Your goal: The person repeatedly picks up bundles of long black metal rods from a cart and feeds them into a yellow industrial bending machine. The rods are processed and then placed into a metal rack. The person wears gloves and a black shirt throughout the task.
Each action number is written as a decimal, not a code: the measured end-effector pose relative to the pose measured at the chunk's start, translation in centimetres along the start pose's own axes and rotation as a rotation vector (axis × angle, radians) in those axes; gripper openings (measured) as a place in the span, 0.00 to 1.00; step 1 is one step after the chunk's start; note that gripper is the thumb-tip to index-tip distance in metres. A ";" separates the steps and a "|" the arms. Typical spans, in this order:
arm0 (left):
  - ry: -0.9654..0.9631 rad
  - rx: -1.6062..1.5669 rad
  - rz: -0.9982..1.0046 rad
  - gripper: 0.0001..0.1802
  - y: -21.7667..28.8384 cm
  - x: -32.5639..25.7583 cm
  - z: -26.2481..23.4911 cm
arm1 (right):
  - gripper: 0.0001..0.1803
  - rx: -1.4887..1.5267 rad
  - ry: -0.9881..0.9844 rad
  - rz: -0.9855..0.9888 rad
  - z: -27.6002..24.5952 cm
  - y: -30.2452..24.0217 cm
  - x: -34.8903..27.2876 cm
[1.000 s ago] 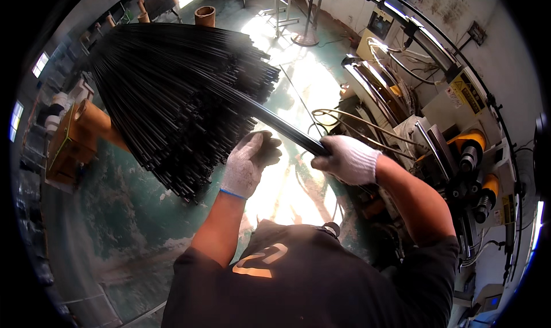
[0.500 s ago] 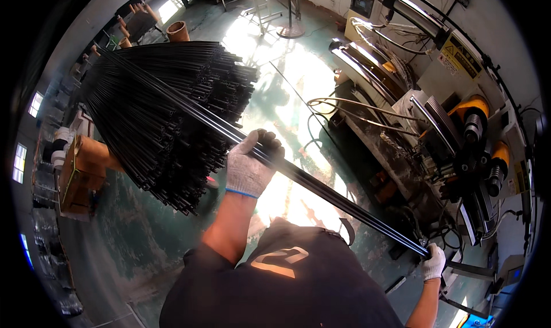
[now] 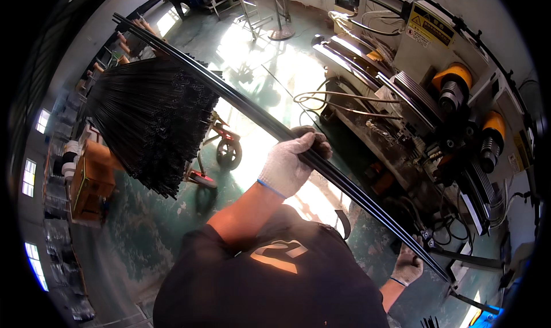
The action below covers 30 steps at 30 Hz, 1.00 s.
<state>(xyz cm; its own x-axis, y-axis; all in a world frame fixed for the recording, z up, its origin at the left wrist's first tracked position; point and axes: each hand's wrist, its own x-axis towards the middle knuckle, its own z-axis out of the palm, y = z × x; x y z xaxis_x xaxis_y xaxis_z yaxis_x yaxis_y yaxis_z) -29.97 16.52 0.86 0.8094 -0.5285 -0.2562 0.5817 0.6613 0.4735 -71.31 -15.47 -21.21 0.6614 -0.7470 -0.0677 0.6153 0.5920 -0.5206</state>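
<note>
A small bundle of long, thin black rods (image 3: 241, 105) runs slantwise from the upper left to the lower right in front of me. My left hand (image 3: 291, 162), in a pale knit glove with a dark fingertip area, is closed around the bundle's middle. Lower down, my gloved right hand (image 3: 408, 265) grips the rods near their lower right end, which sticks out past it. To the left lies a big fanned heap of similar black rods (image 3: 152, 121), its cut ends facing me. The far part of my bundle passes above this heap.
A machine (image 3: 425, 52) with orange-capped cylinders (image 3: 453, 84) and loose cables lines the right side. Below the heap are a red-and-black wheel (image 3: 229, 153) and a brown carton (image 3: 92, 178). Metal stands (image 3: 281, 32) and a person's dark legs (image 3: 177, 0) are farther back.
The bundle has lifted away from the heap and shifted right. My left hand moved right with it. My right hand is now farther from the rods' lower end, and a wheel has come into view.
</note>
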 end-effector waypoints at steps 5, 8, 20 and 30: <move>-0.157 0.023 -0.204 0.09 -5.1 3.3 1.3 | 0.11 0.317 0.186 -0.006 10.3 4.9 3.5; -0.333 0.033 -0.250 0.12 -2.3 7.1 1.5 | 0.11 0.208 0.304 -0.079 10.6 0.4 5.3; -0.446 0.088 -0.108 0.12 7.3 30.9 -1.9 | 0.13 -0.021 0.820 -0.538 9.7 -5.7 16.5; -0.553 0.068 -0.310 0.10 7.4 44.3 3.4 | 0.14 -0.028 0.366 -0.536 18.8 3.2 27.0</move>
<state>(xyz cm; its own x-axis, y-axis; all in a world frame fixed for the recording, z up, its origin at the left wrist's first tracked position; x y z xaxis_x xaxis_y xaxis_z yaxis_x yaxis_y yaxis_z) 9.92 -3.83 -4.10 0.4322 -0.8986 0.0750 0.7612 0.4082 0.5040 -43.43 -28.06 -8.73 0.0735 -0.9945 -0.0751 0.8046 0.1036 -0.5847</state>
